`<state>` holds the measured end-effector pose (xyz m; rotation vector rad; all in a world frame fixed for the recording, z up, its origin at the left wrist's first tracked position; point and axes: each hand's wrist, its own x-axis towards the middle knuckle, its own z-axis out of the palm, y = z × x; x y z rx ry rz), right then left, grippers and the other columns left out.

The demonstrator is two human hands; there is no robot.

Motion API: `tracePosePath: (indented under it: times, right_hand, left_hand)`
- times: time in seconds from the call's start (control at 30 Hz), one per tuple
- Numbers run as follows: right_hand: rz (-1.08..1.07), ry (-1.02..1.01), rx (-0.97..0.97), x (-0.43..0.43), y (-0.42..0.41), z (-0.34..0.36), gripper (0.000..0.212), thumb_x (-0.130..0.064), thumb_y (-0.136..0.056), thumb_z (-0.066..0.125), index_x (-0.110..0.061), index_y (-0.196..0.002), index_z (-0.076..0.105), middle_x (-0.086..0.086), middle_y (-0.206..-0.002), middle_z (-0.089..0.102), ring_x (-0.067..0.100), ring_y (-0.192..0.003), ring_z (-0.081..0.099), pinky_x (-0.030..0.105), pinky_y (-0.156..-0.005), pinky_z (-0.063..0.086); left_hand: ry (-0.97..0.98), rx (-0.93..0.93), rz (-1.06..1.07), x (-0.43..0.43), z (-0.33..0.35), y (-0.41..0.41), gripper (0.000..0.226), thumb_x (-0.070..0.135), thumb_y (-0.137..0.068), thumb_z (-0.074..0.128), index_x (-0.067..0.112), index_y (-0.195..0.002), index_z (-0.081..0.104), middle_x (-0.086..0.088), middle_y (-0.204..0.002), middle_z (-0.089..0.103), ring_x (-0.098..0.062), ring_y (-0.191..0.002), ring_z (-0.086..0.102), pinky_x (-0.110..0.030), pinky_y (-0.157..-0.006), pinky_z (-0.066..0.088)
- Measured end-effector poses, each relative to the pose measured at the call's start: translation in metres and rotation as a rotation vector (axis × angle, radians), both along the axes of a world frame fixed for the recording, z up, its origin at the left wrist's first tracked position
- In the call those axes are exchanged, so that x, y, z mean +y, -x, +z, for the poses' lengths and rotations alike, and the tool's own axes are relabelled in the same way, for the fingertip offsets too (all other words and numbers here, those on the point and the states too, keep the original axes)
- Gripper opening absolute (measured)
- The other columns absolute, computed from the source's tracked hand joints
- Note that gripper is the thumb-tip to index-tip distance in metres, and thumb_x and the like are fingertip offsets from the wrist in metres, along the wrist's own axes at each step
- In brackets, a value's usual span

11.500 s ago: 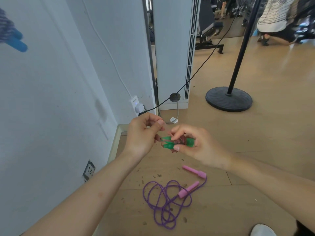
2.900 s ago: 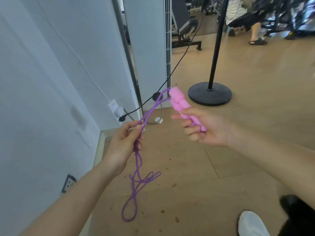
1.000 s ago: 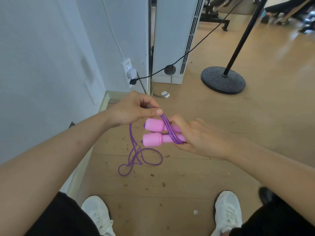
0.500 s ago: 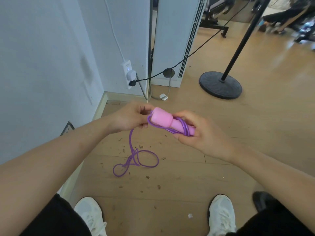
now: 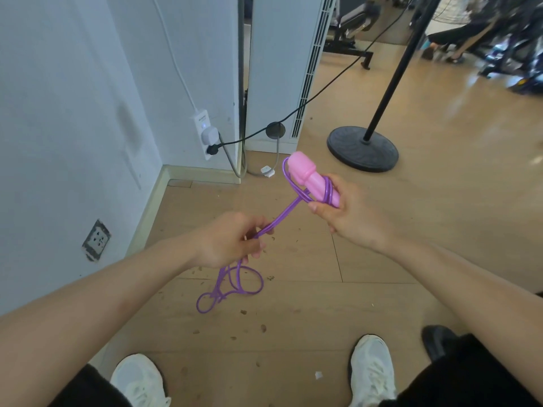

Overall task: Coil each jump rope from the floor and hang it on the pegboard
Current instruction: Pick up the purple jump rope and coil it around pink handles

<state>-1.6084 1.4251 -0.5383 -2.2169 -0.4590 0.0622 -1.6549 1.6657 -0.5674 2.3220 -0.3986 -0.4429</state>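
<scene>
My right hand grips the pink handles of a jump rope, held together and pointing up and to the left. The purple cord is looped around the handles and runs taut, doubled, down to my left hand, which holds it in curled fingers. Below my left hand the rest of the cord hangs in loose loops above the wooden floor. No pegboard is in view.
A white wall stands at the left with a socket and a power strip with plugs. A white cabinet stands ahead. A black stand with a round base is at the right. My white shoes are below.
My left hand has pulled away from the handles, down and to the left, drawing the cord taut. My right hand has shifted right with the handles, and more cord is wrapped around them.
</scene>
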Motion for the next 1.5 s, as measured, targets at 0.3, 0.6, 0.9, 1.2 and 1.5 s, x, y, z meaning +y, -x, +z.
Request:
tracePosePath:
  times: [0.3, 0.6, 0.9, 1.2, 1.5]
  right_hand:
    - [0.091, 0.247, -0.120, -0.017, -0.027, -0.030, 0.045, -0.007, -0.086, 0.070, -0.011, -0.128, 0.054, 0.004, -0.104, 0.062, 0.023, -0.092, 0.057, 0.033, -0.080, 0.044]
    - [0.473, 0.528, -0.028, -0.008, -0.002, -0.025, 0.037, -0.019, -0.083, 0.076, -0.027, -0.116, 0.063, -0.012, -0.093, 0.066, 0.004, -0.082, 0.058, 0.026, -0.076, 0.048]
    - [0.529, 0.272, 0.142, 0.004, 0.038, 0.003, 0.053, -0.021, -0.084, 0.077, -0.023, -0.127, 0.047, -0.012, -0.098, 0.064, 0.002, -0.085, 0.060, 0.015, -0.075, 0.045]
    - [0.380, -0.194, 0.338, 0.001, 0.034, 0.018, 0.070, -0.004, -0.086, 0.072, -0.050, -0.132, 0.046, 0.009, -0.098, 0.070, 0.019, -0.050, 0.047, 0.024, -0.041, 0.040]
    - [0.090, -0.397, 0.380, -0.006, 0.014, 0.016, 0.040, -0.008, -0.093, 0.063, -0.018, -0.130, 0.050, 0.012, -0.087, 0.070, 0.017, -0.043, 0.043, 0.018, -0.038, 0.026]
  left_hand:
    - [0.066, 0.080, -0.072, -0.016, 0.016, 0.015, 0.023, 0.018, -0.103, 0.046, 0.022, -0.118, 0.063, -0.004, -0.080, 0.055, -0.012, -0.062, 0.066, -0.036, -0.068, 0.057]
    - [0.179, -0.300, 0.127, -0.007, 0.032, -0.002, 0.009, 0.024, -0.087, 0.076, 0.021, -0.079, 0.074, 0.017, -0.056, 0.055, -0.003, -0.054, 0.044, -0.015, -0.055, 0.033]
    - [0.403, -0.134, 0.311, 0.000, 0.017, -0.019, 0.016, 0.012, -0.085, 0.077, 0.007, -0.100, 0.075, 0.000, -0.073, 0.068, 0.003, -0.060, 0.057, -0.007, -0.058, 0.040]
    - [0.364, -0.054, 0.317, 0.005, 0.009, -0.022, 0.015, 0.002, -0.089, 0.065, 0.005, -0.100, 0.075, -0.008, -0.078, 0.072, -0.006, -0.066, 0.058, -0.027, -0.066, 0.051]
    - [0.361, 0.028, 0.260, 0.003, 0.010, -0.009, 0.012, 0.020, -0.094, 0.068, 0.012, -0.100, 0.075, -0.009, -0.086, 0.071, -0.013, -0.058, 0.058, -0.019, -0.056, 0.047]
